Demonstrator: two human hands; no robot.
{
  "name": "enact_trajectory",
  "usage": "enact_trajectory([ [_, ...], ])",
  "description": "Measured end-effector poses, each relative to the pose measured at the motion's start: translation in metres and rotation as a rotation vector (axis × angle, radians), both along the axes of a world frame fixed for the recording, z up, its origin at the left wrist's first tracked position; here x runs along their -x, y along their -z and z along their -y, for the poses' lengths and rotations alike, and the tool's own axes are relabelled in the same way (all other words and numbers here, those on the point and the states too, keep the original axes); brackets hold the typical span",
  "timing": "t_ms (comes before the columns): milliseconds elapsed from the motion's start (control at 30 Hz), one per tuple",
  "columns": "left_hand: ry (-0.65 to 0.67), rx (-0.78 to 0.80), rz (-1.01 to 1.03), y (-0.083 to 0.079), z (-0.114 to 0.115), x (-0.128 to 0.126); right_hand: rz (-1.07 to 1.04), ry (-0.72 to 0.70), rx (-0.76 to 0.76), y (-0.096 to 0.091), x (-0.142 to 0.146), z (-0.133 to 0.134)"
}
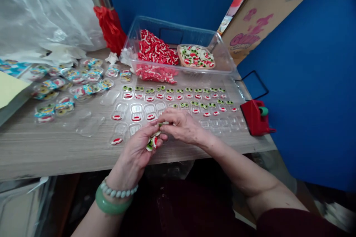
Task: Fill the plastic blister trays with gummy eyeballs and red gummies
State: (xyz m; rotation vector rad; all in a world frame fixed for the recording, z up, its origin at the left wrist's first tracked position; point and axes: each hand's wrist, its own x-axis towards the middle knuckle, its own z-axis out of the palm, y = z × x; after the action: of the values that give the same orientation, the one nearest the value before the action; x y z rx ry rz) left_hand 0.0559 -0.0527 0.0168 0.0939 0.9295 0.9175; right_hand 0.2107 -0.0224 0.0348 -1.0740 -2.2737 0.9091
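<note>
- The plastic tub (178, 37) sits at the back of the tabletop (55, 148), holding loose gummy strips (157, 48) on its left and a gummy pizza (196, 56) on its right.
- More gummy strips (155, 73) lie just before the tub.
- Blister trays (172, 100) lie in rows before the tub.
- Sealed candy packs (69, 81) lie left of the trays.
- A plastic sheet (41, 14) and a bottle (101, 0) stand behind the packs.
- A tape dispenser (256, 116) sits right of the trays.
- Both hands, left (136, 148) and right (183, 126), hold gummy candies (152, 141) over the tabletop's front edge, before the trays.
</note>
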Motion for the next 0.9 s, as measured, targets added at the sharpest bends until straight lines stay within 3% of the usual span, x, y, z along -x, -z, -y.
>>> enact_trajectory([
  [67, 0.007, -0.001, -0.013, -0.001, 0.001, -0.001, -0.020, 0.030, 0.042, 0.005, -0.001, -0.002],
  [167, 0.016, 0.114, -0.022, -0.006, 0.000, -0.002, -0.050, 0.286, 0.122, 0.018, -0.012, -0.020],
  [233, 0.006, 0.199, 0.004, -0.010, 0.000, -0.001, -0.010, 0.464, 0.102, 0.027, -0.021, -0.040],
  [300, -0.020, 0.235, 0.052, -0.011, -0.001, 0.002, 0.100, 0.514, 0.054, 0.034, -0.027, -0.058],
  [433, -0.065, 0.226, 0.148, -0.006, -0.002, 0.006, 0.315, 0.395, 0.073, 0.046, -0.025, -0.073],
  [567, -0.072, 0.193, 0.230, -0.001, -0.002, 0.010, 0.468, 0.394, -0.054, 0.053, -0.018, -0.067],
  [633, -0.092, 0.175, 0.252, 0.002, -0.002, 0.012, 0.479, 0.412, -0.097, 0.050, -0.017, -0.061],
  [733, -0.120, 0.151, 0.277, 0.006, -0.002, 0.013, 0.327, 0.376, -0.131, 0.036, -0.013, -0.048],
  [833, -0.151, 0.139, 0.285, 0.007, -0.004, 0.012, 0.173, 0.111, -0.053, 0.017, -0.003, -0.030],
  [900, -0.167, 0.149, 0.264, 0.006, -0.005, 0.010, 0.191, -0.069, -0.016, 0.007, 0.005, -0.019],
])
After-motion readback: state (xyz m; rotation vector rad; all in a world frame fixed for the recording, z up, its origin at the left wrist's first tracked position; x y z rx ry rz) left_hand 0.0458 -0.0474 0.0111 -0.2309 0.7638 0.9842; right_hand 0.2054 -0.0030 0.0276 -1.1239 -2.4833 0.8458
